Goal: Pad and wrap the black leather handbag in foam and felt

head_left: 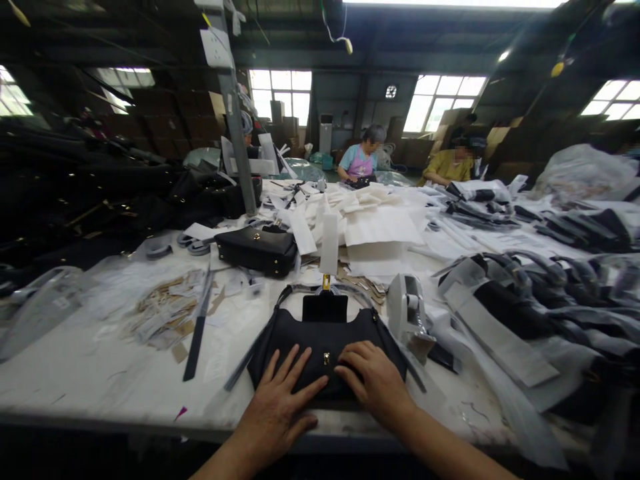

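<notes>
A black handbag point(295, 333) lies flat at the table's front edge, its handle pointing away from me. A gold clasp point(327, 359) sits at the middle of its front, and a black flap point(325, 308) stands folded back with a gold fitting point(326, 283) and a white strip point(330, 243) at its end. My left hand point(280, 399) rests on the bag left of the clasp, open with fingers spread. Just right of the clasp my right hand point(374, 380) lies on the bag, its fingers bent and the thumb apart, with nothing visible in them.
A white tape dispenser point(407, 310) stands right of the bag. Wrapped bags point(520, 313) crowd the right side. Behind are another black handbag point(257, 248) and foam sheets point(383, 227). Left lie a dark strip point(197, 333) and small packets point(163, 310). Co-workers point(363, 159) sit across the table.
</notes>
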{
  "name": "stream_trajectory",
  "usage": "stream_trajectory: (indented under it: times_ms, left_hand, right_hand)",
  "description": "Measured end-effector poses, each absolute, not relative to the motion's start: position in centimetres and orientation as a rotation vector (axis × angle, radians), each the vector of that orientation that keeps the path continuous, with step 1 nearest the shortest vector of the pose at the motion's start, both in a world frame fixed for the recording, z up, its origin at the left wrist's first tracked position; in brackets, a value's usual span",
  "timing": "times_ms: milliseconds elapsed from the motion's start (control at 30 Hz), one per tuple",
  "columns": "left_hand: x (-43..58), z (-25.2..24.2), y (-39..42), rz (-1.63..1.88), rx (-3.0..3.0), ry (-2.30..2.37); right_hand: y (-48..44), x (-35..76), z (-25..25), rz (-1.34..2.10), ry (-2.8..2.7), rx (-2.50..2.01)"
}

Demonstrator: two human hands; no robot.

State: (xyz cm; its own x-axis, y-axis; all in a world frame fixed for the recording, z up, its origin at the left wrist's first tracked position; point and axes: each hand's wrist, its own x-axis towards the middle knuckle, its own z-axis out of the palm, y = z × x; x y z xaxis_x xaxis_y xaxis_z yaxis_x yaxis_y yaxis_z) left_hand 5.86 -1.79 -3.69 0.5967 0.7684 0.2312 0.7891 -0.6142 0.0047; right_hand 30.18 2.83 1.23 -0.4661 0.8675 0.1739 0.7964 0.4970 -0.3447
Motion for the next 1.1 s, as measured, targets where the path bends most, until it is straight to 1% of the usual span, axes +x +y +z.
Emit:
stream_trajectory:
  times_ms: [167,367,800,967,1100]
  left_hand:
    - [5.8,-3.7,-1.7,-0.355,-2.729,-1.331]
    - [5.8,-3.6,-1.7,-0.406,-2.741,-1.347]
    - [5.9,-3.6,-1.9,-0.425,-2.731,-1.356]
    - [5.6,-3.9,-1.7,-0.403,-2.66,-1.263]
    - [5.9,-3.3,-0.1,-0.459,-2.594,-1.165]
  right_hand:
    - [4.0,26.2,2.0,0.117,-2.433,-1.567]
    - [4.3,25.8,0.9,0.004,-2.531,-1.519]
    - [4.2,26.2,0.9,0.282,-2.489,-1.496]
    - [4.3,26.6,-0.2,0.309,-2.406,-1.442]
    - [4.3,26.8,-1.7,0.369,-2.279,-1.411]
